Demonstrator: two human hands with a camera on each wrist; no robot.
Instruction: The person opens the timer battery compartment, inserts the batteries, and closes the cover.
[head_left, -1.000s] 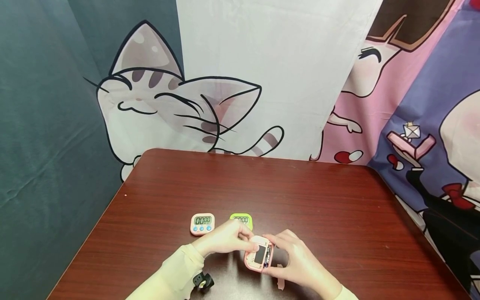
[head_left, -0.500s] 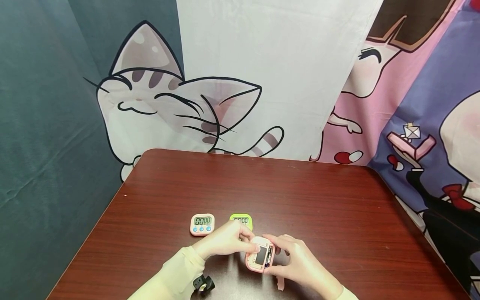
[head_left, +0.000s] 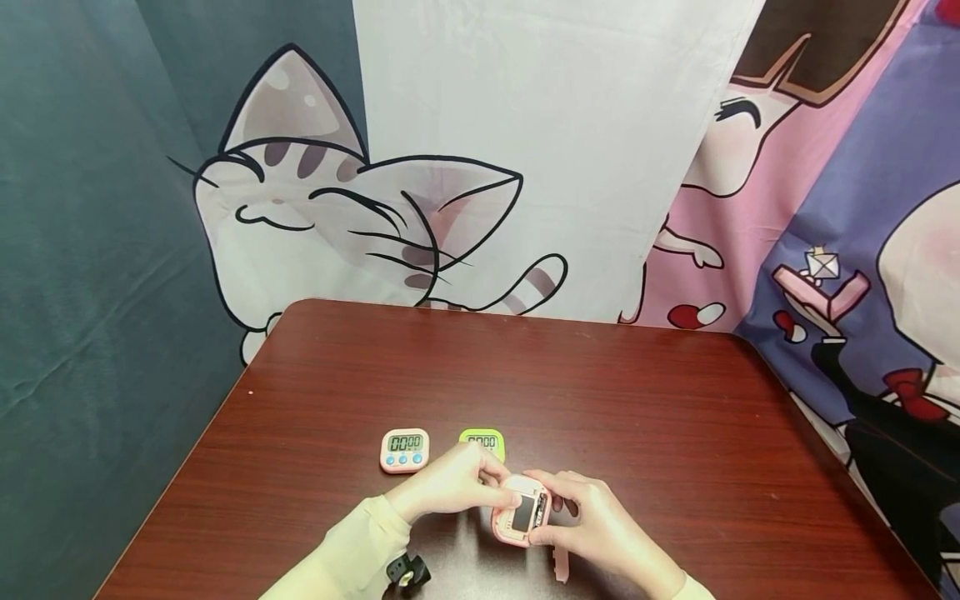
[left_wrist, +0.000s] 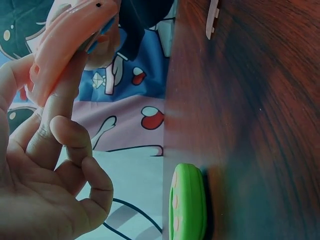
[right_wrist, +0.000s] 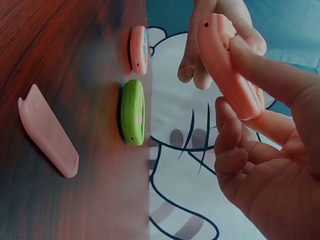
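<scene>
Above the table, both hands hold a pink digital timer (head_left: 522, 515) with its back turned up. Its battery compartment lies uncovered along the right side, and a small battery (head_left: 539, 508) shows there. My left hand (head_left: 453, 481) pinches the left part, thumb pressing on the back near a dark rectangular panel. The right hand (head_left: 600, 523) grips the opposite side between thumb and fingers, the thumb at the compartment's lower end. In the right wrist view, the timer (right_wrist: 225, 70) is seen edge-on, and its compartment is hidden. A pink battery cover (head_left: 561, 565) lies on the table below the right hand.
A pale pink timer with blue buttons (head_left: 405, 451) lies on the brown table (head_left: 525, 375) to the left. Beside it, a green timer (head_left: 482, 437) is partly covered by the left hand. A cartoon-printed curtain (head_left: 600, 150) hangs behind the table.
Both hands and the held timer have shifted very slightly right and down. The right thumb has moved a little upward along the compartment's end. The other timers stay put.
</scene>
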